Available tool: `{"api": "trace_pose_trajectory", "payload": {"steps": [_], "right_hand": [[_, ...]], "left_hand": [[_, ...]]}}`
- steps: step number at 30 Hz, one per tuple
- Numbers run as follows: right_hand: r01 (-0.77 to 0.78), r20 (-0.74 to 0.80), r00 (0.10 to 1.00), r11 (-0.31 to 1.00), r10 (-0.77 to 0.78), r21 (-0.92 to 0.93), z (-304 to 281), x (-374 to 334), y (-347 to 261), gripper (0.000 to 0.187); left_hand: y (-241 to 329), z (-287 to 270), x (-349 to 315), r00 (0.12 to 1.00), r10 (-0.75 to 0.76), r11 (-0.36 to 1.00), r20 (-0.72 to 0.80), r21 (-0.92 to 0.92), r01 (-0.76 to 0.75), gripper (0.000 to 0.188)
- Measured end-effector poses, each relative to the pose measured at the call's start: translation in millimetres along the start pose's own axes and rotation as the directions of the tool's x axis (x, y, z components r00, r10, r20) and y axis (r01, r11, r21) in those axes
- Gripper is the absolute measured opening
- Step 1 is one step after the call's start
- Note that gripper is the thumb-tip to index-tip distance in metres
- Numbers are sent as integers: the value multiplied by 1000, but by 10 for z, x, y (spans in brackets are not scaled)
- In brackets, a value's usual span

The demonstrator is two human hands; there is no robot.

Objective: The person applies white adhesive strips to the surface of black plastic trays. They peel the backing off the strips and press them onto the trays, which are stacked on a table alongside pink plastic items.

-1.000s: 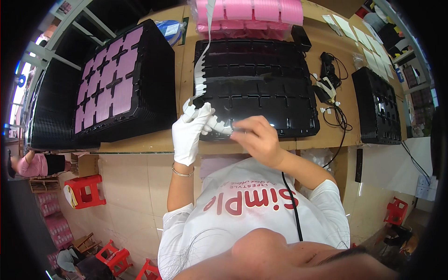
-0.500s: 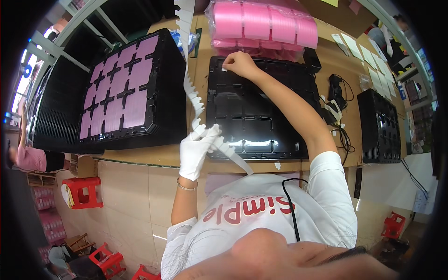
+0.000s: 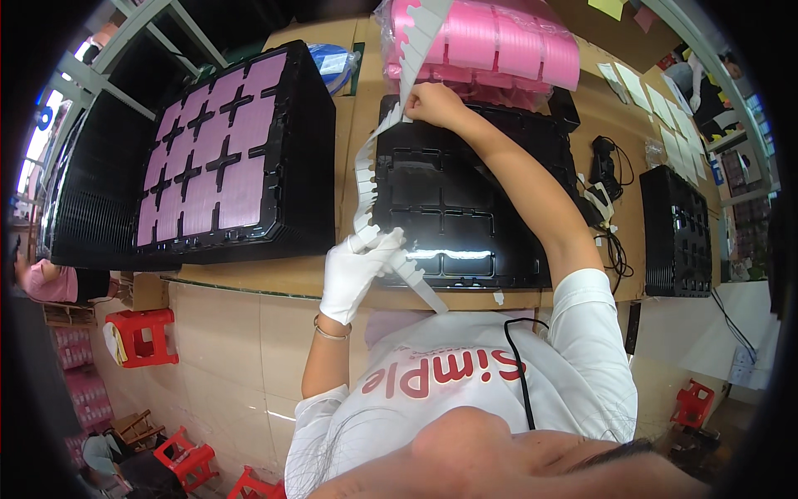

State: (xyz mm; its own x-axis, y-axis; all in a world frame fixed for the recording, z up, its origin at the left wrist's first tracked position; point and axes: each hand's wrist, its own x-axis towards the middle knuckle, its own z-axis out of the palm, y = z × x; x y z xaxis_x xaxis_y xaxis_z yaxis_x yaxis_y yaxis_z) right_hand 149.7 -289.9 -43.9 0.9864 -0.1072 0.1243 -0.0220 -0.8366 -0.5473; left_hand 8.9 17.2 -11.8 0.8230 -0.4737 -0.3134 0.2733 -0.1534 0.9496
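Observation:
My left hand [image 3: 357, 273], in a white glove, is closed on a long white strip [image 3: 364, 179] with notched edges. The strip's short tail hangs down toward my shirt. From the glove it winds up along the left edge of a glossy black compartment tray [image 3: 449, 187] and on past the pink stack. My right hand [image 3: 435, 107] is bare. Its fingers are pinched together at the tray's far left corner, right beside the strip. What lies between those fingertips is too small to make out.
Left stands a tall stack of black trays [image 3: 278, 195] topped with pink sheets [image 3: 199, 150]. A pink plastic-wrapped stack [image 3: 507, 46] lies beyond my tray. To the right are cables [image 3: 613, 249], papers [image 3: 636, 87] and another black tray stack [image 3: 677, 233]. A red stool [image 3: 143, 337] stands on the floor.
The strip's upper part has swung right, from left of the pink stack to in front of it, and now meets my right hand. My right hand has shifted slightly right; the left still grips the strip.

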Motion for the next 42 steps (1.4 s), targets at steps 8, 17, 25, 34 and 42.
{"api": "trace_pose_trajectory", "payload": {"steps": [8, 17, 25, 34, 42], "right_hand": [[-10, 41, 999, 781, -20, 624, 24, -608, -27, 12], [-396, 390, 911, 550, 135, 735, 62, -2339, -1112, 20], [-61, 47, 998, 818, 42, 572, 139, -2602, -1371, 14], [200, 124, 964, 949, -235, 242, 248, -2044, -1063, 16], [186, 81, 976, 971, -200, 152, 357, -2008, -1058, 14]], "left_hand": [[-17, -10, 25, 999, 0, 1000, -50, 9, 0, 26], [-29, 50, -95, 989, 53, 991, -136, -116, -69, 22], [-85, -35, -205, 968, 118, 980, -222, -131, -149, 22], [-202, -129, -204, 963, 62, 995, -264, -54, -79, 22], [-222, -105, -213, 982, 12, 999, -188, -31, -18, 27]]}}
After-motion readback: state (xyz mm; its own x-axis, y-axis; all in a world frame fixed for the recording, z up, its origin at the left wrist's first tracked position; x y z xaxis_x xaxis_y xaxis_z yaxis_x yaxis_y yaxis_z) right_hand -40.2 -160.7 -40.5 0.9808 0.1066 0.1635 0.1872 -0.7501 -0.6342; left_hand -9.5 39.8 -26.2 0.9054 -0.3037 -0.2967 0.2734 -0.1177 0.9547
